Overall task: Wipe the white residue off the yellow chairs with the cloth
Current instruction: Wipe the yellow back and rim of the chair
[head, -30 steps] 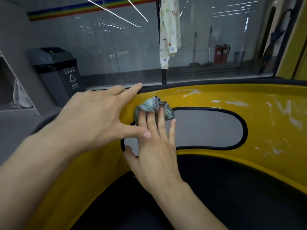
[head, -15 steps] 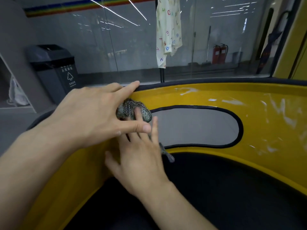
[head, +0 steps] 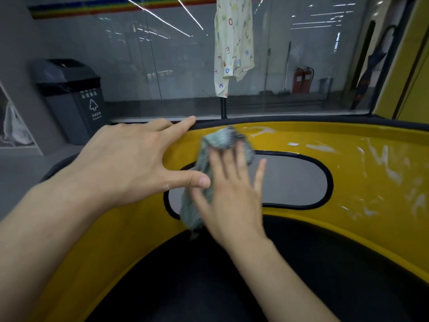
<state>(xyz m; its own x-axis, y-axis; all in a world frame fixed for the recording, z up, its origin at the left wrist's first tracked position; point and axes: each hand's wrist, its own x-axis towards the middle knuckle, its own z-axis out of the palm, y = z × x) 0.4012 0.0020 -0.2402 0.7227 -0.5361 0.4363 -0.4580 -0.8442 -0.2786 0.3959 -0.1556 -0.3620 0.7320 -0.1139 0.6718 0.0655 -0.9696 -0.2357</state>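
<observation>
At the centre of the frame the right hand (head: 232,196) lies flat on the grey-green cloth (head: 220,140), fingers straight and fanned apart, pressing it against the back of the yellow chair (head: 348,228). The cloth is bunched and blurred (its weave is hard to read); it sits on the left end of the black-rimmed oval opening (head: 290,180), and one end hangs down toward the black seat (head: 301,275). The left hand (head: 130,163), just left of it, is spread wide with fingers straight: the forefinger tip is on the chair's black top rim and the thumb reaches across to the cloth. White residue (head: 390,168) streaks the yellow shell at the right of the frame. Behind the glass, a dark bin (head: 69,96) stands upper left, a printed garment (head: 232,47) hangs top centre, and red fire extinguishers (head: 301,80) stand upper right.
</observation>
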